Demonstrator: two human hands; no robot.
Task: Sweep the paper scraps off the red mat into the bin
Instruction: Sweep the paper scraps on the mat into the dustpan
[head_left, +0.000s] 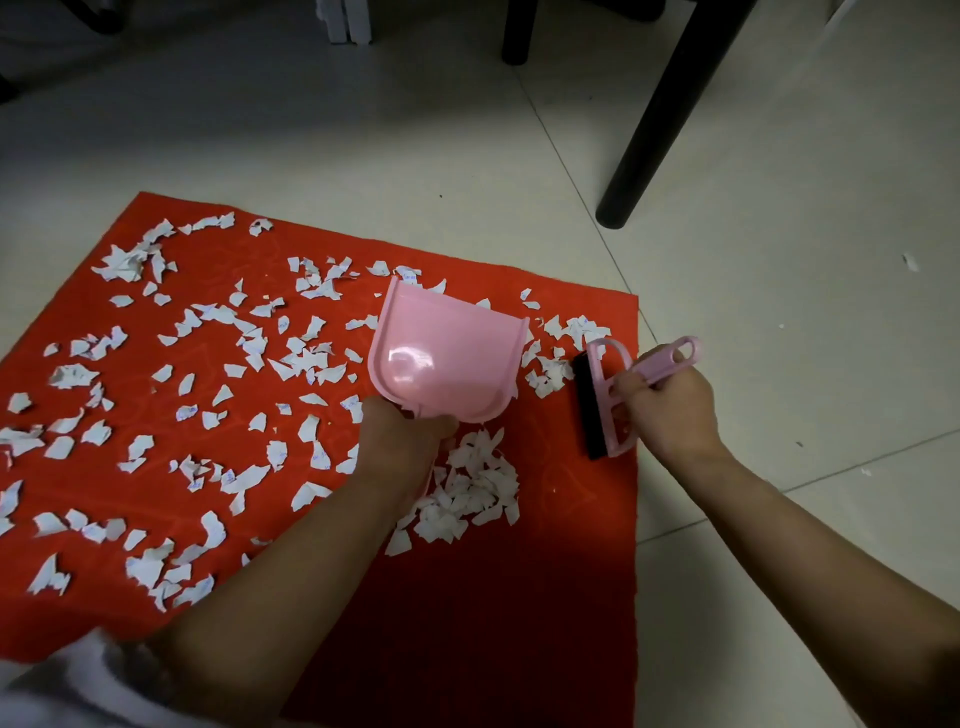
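Head view: a shiny pink dustpan (447, 353) is gripped by the left hand (400, 436), a black-bristled pink brush (605, 400) by the right hand (667, 410); jagged white scraps (467, 488) are spread over the red mat (519, 623).

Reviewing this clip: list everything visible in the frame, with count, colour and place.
red mat: one, red, on the floor, centre-left.
paper scraps: many, white, spread over the mat, with a denser pile near the left hand; a few stray bits on the floor to the right.
dustpan: one, pink, over the mat's middle, inside looks empty.
brush: one, pink with black bristles, at the mat's right edge.
floor: pale tiles.
furniture legs: two black, top right; white ones at top centre.
left hand: grips the dustpan's handle.
right hand: grips the brush's handle.
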